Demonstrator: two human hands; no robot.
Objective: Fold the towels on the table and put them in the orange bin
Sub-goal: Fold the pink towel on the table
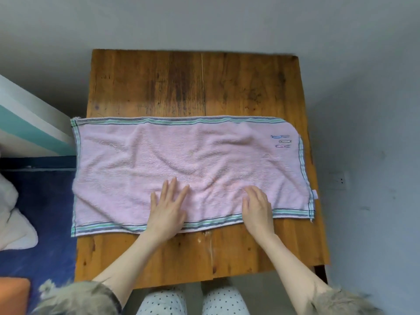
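The orange bin and a white cloth are cut off by the left edge.

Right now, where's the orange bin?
Head view: only a corner of the orange bin shows at the bottom-left edge, on the blue floor mat left of the table, beside the left sleeve.

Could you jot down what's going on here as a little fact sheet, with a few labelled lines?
surface: wooden table
item: pink towel, spread flat, wrinkled, not yet folded
towel trim: striped border, small embroidery near its right end
left hand: open, palm down on the towel's near edge
right hand: open, resting on the towel
orange bin: only a corner shows, lower left
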